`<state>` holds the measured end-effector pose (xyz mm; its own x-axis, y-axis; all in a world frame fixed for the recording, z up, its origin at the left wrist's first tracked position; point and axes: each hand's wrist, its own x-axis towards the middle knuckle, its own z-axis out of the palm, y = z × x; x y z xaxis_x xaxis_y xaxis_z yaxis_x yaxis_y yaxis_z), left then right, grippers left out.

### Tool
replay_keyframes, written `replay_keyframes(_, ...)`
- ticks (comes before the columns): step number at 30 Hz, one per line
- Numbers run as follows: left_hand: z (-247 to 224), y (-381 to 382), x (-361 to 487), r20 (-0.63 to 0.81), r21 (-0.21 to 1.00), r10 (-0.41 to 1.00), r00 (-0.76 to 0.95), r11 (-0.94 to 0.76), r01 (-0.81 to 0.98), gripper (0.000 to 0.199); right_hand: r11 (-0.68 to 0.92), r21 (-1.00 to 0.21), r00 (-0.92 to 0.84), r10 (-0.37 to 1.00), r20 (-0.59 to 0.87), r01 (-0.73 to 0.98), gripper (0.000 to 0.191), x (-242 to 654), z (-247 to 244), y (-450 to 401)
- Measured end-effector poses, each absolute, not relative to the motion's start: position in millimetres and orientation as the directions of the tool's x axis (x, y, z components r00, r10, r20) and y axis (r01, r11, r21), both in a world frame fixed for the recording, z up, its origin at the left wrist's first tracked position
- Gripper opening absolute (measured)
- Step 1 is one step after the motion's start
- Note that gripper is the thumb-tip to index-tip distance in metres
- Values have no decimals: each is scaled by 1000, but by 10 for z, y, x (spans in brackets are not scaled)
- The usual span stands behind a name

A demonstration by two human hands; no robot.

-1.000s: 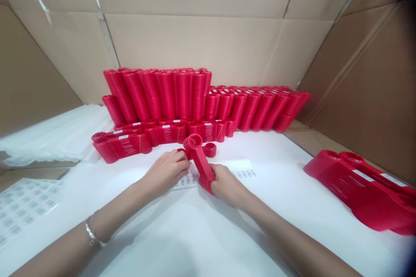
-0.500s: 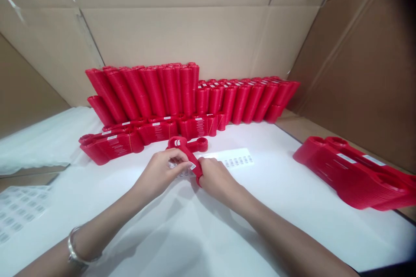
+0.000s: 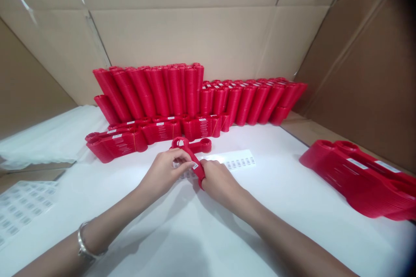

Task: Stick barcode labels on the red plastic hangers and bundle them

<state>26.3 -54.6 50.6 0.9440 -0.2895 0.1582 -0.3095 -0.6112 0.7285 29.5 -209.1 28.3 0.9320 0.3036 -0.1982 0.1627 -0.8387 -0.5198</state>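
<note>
My right hand [image 3: 219, 181] is closed around the lower end of a flat red plastic piece with ring-shaped ends [image 3: 191, 154], which it holds tilted above the white table. Thumb and forefinger of my left hand [image 3: 164, 168] pinch together at a small white barcode label [image 3: 195, 165] on the front of this piece. Whether the label is fully stuck down I cannot tell. Just behind lies a second red piece [image 3: 205, 145], partly covered by the first. Under my hands is a sheet of barcode labels [image 3: 242, 159], its middle hidden.
Tall stacks of red pieces [image 3: 159, 91] line the cardboard wall [image 3: 182, 34], with labelled bundles [image 3: 120, 145] before them. More labelled stacks [image 3: 357, 177] lie at the right edge. On the left are white plastic wrapping [image 3: 48, 136] and more label sheets [image 3: 24, 205].
The whole view has shifted slightly, so everything appears a little further right. Both hands keep the same hold on the red piece and label.
</note>
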Motion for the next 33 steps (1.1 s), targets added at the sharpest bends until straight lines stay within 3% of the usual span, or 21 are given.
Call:
replay_keyframes(5,514,-550,259,161,702,-291,943,-637,-317,15,-849,-504,932,298,-206,160,16,282,310,-2071)
replay_keyframes(8,486,-566,241,242,613,-311,919,-686,-393,15,-854,-494,933,298,-204,165,15,254,349,-2053)
replay_keyframes(10,436,-569,241,362,433,-353,863,-756,-491,15,-851,-495,932,305,-195,175,15,227,363,-2042)
replay_keyframes(14,344,-515,304,602,-150,-511,613,-827,-542,20,-821,-528,925,346,-159,216,15,175,339,-2037)
replay_keyframes(16,348,-458,352,660,-262,-523,540,-833,-486,18,-792,-570,917,367,-156,220,16,162,318,-2043)
replay_keyframes(18,392,-400,390,700,-170,-442,560,-865,-471,20,-747,-632,909,384,-160,204,16,162,300,-2052)
replay_keyframes(21,488,-338,415,657,174,-276,702,-850,-497,28,-685,-708,912,382,-146,174,15,193,273,-2070)
replay_keyframes(23,539,-317,417,602,354,-233,763,-779,-517,23,-654,-738,922,368,-117,167,14,238,246,-2092)
replay_keyframes(25,564,-304,415,589,448,-240,772,-698,-559,21,-616,-772,932,351,-91,157,18,301,215,-2129)
replay_keyframes(28,556,-295,407,585,459,-306,751,-639,-618,25,-564,-818,951,299,-78,111,32,416,185,-2210)
replay_keyframes(33,491,-312,374,684,265,-368,630,-679,-685,30,-503,-861,976,214,-35,80,44,559,208,-2335)
